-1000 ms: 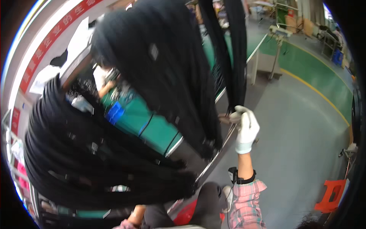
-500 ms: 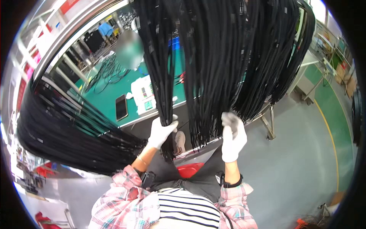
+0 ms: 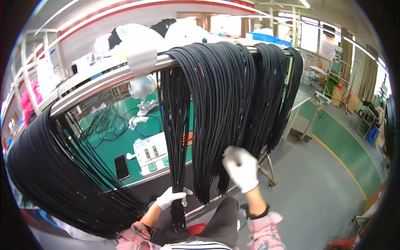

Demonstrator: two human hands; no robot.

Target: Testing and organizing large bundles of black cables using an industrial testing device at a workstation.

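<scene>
Long black cables (image 3: 221,104) hang in thick bundles over a metal rail. My left hand (image 3: 170,198), in a white glove, is closed round the lower part of a narrow cable bundle (image 3: 177,154), whose ends dangle below the fingers. My right hand (image 3: 241,170), also gloved in white, is raised in front of the lower right part of the wide middle bundle. Motion blurs its fingers, so whether they touch or hold a cable cannot be made out.
The metal rail (image 3: 87,92) runs across in front of me. Behind it, a green-topped bench (image 3: 143,109) bears a phone (image 3: 122,166), a white tray (image 3: 146,143), tangled wires (image 3: 109,125) and a small fan (image 3: 142,87). More black cables (image 3: 58,175) hang at the left.
The view has tilted up, showing the rail and the room beyond. My left hand still grips the narrow bundle. My right hand now appears against the wide bundle's lower right part.
</scene>
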